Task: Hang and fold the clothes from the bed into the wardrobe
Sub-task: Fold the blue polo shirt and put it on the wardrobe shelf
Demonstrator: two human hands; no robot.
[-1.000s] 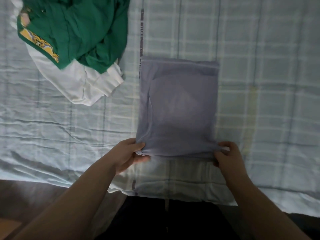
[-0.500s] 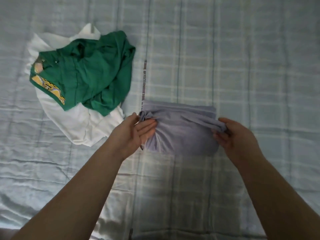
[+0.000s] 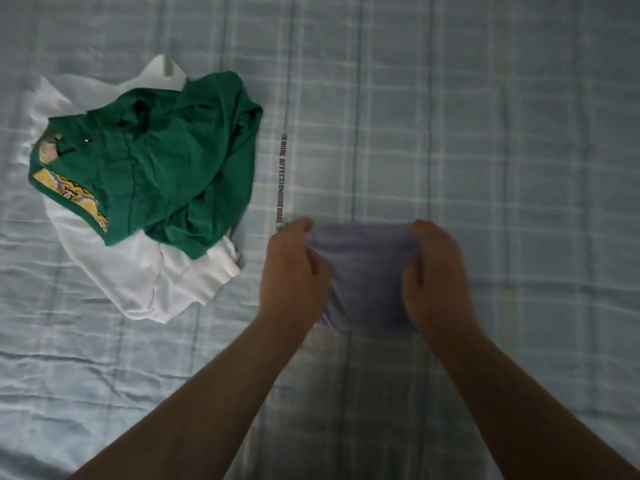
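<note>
A lilac-grey garment (image 3: 363, 282), folded into a small rectangle, lies on the bed in the middle of the view. My left hand (image 3: 292, 275) grips its left edge, fingers curled over the far left corner. My right hand (image 3: 438, 277) grips the right edge in the same way. To the left lies a crumpled green shirt (image 3: 166, 174) with a yellow patterned band, heaped on a white garment (image 3: 145, 285). The wardrobe is out of view.
The bed is covered by a pale blue checked sheet (image 3: 485, 133) with a printed text strip (image 3: 281, 178) running along it just beyond my left hand. The sheet is wrinkled at the left and near edges.
Both hands carried the garment's near edge away from me and folded it over onto the far half, so it is now about half as long. The view shifted further over the bed.
</note>
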